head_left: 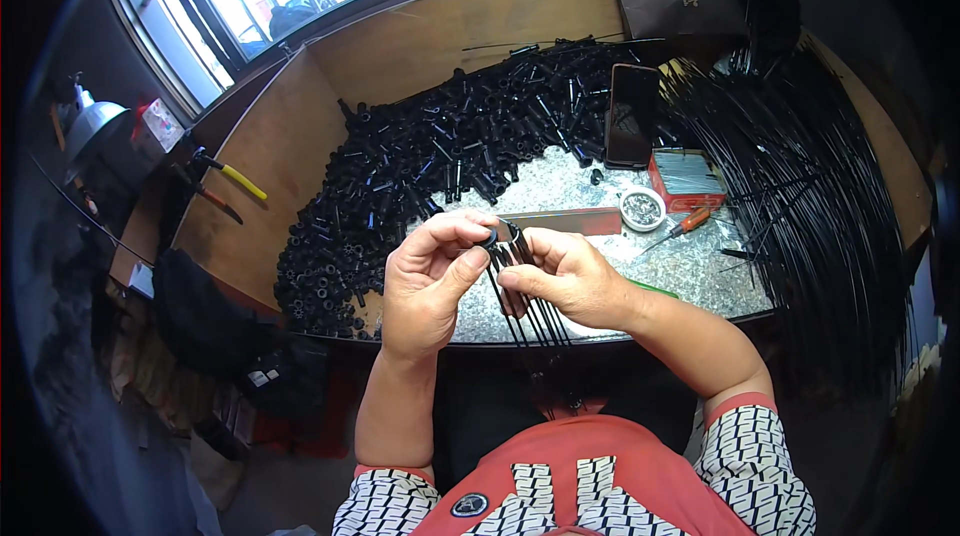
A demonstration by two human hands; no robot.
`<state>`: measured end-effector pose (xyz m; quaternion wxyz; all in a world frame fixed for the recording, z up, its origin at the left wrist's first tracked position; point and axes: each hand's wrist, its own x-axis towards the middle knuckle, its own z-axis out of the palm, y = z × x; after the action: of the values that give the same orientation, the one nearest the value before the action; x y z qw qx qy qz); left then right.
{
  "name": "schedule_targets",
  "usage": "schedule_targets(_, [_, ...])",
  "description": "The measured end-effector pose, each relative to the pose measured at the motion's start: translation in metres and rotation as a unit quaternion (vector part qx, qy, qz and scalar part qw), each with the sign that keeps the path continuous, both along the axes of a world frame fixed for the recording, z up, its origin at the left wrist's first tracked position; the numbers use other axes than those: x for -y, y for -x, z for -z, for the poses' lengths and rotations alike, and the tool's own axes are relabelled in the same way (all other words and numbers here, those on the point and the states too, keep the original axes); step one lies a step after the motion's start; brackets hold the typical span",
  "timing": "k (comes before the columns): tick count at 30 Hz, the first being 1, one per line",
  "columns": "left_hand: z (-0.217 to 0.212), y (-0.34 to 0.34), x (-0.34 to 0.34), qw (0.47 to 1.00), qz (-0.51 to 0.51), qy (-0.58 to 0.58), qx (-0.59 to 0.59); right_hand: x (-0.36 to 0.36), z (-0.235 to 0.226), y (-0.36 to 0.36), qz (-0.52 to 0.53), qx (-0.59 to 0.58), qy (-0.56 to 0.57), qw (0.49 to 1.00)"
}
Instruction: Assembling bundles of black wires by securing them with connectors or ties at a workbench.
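Observation:
My left hand (432,281) pinches a small black ring-shaped piece (490,237) between thumb and fingertips. Close beside it, my right hand (572,279) is closed around several thin black rods (540,321), which fan downward toward my lap. The rods' upper ends meet near the black piece; whether they touch it, I cannot tell. Both hands are raised over the near edge of the workbench. Behind them lies a big heap of short black tubular parts (450,141).
A black phone (630,116) leans upright near a red box of pale thin sticks (688,179). A round white dish (641,208) holds small metal bits beside an orange-handled screwdriver (692,221). Long black rods (810,176) cover the right side. Yellow-handled pliers (240,181) hang at left.

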<state>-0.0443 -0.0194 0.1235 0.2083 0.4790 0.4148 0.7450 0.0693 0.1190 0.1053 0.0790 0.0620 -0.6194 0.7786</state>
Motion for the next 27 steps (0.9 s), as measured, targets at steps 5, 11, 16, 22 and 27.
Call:
schedule_targets(5, [0.002,0.001,0.001,1.0,0.009,-0.005,0.002,-0.002,0.002,0.001,-0.027,-0.018,-0.016,0.999])
schedule_targets(11, [0.003,0.003,0.002,0.999,0.036,-0.021,0.006,-0.003,0.003,0.003,-0.045,-0.043,-0.013,0.998])
schedule_targets(16, [0.002,0.005,0.003,0.997,0.071,-0.023,0.0,-0.007,0.0,0.003,-0.092,-0.029,-0.001,0.995])
schedule_targets(22, [0.006,0.005,-0.003,0.999,0.051,-0.006,0.003,-0.02,0.007,0.007,-0.13,-0.015,0.0,0.991])
schedule_targets(27, [0.012,0.006,-0.006,0.995,0.094,-0.029,0.036,-0.023,0.009,0.012,-0.168,-0.013,0.018,0.986])
